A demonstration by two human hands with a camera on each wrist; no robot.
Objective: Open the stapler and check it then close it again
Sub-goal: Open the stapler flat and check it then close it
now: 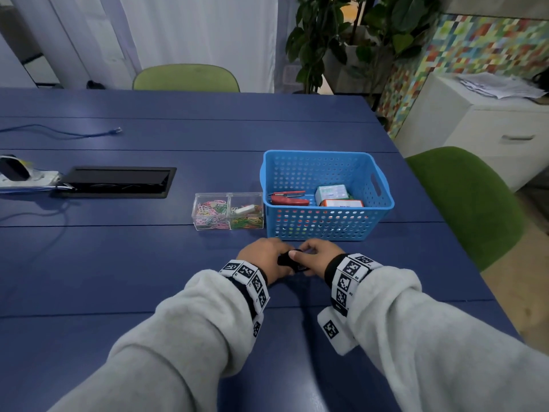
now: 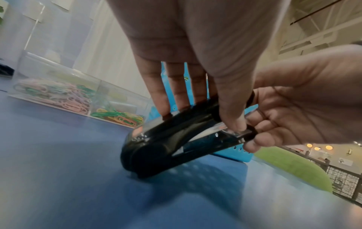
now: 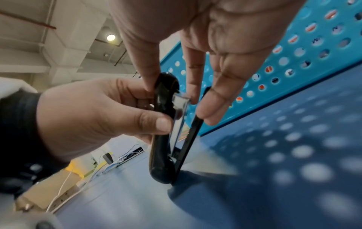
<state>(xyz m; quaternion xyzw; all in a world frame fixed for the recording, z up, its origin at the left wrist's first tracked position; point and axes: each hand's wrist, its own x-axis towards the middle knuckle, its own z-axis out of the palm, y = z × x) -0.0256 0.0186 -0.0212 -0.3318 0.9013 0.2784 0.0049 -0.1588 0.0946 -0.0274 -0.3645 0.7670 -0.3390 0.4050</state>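
Head view: hands around stapler.

I see a glossy black plastic stapler tilted on its hinge end, seemingly partly open.

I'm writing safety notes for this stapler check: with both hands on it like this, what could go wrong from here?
1. Fingers of the right hand sit between the top and base of the black plastic stapler; if it snaps shut, it could pinch them.
2. Only the stapler's hinge end rests on the blue table, so it may slip.
3. The left hand grips near the metal staple channel, so staples could prick.
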